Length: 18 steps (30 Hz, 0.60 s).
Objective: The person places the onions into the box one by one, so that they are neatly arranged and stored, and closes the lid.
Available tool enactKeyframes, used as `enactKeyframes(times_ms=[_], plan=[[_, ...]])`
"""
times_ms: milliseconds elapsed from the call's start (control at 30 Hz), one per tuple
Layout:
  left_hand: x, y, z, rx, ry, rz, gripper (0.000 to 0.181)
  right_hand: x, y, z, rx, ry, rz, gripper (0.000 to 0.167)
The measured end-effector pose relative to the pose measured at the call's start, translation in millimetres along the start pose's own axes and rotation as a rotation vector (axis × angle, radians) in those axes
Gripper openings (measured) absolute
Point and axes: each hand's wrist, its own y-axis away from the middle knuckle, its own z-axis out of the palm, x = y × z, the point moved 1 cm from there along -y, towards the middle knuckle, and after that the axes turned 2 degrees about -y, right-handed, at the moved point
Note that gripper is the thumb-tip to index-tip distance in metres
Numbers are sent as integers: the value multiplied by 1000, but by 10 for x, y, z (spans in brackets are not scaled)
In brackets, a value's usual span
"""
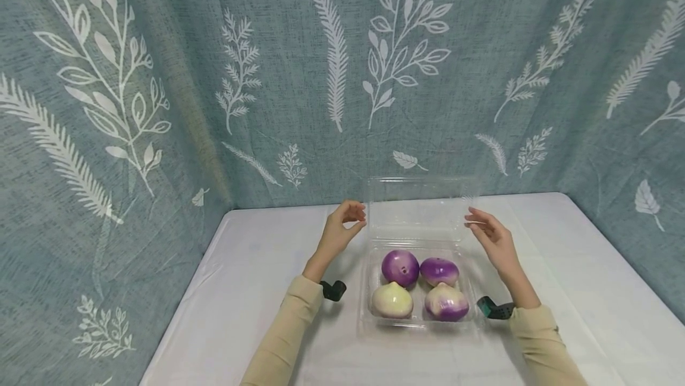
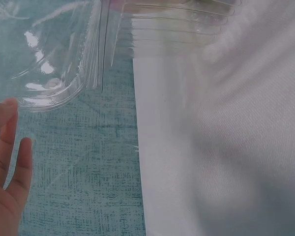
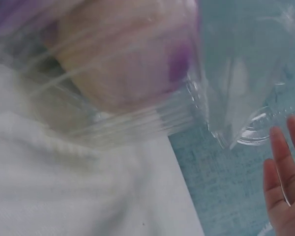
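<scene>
A clear plastic clamshell box (image 1: pixel 417 324) sits on the table with several purple-and-white turnips (image 1: pixel 400 268) in its base. Its hinged lid (image 1: pixel 417 210) is raised at the back. At the lid's left edge, my left hand (image 1: pixel 338 228) pinches the rim between thumb and finger; the left wrist view shows a fingertip on the lid's corner. My right hand (image 1: pixel 495 242) holds the opposite edge, thumb and forefinger close together in the head view. In the right wrist view the other fingers (image 3: pixel 285 162) stretch out beside the lid, while the thumb is out of frame.
A white cloth (image 1: pixel 257 291) covers the table. Behind it and at both sides hangs a blue-green curtain (image 1: pixel 299 77) with white leaf prints. Dark wrist-worn devices (image 1: pixel 334 291) sit at both wrists, near the box's sides.
</scene>
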Motion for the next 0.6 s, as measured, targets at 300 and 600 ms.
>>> enactKeyframes(times_ms=[300, 600], plan=[[30, 6, -20, -1, -21, 8, 27, -38, -93, -56, -21, 73, -1, 30], [50, -13, -25, 13, -37, 4, 27, -107, -197, -83, -21, 166, -15, 27]])
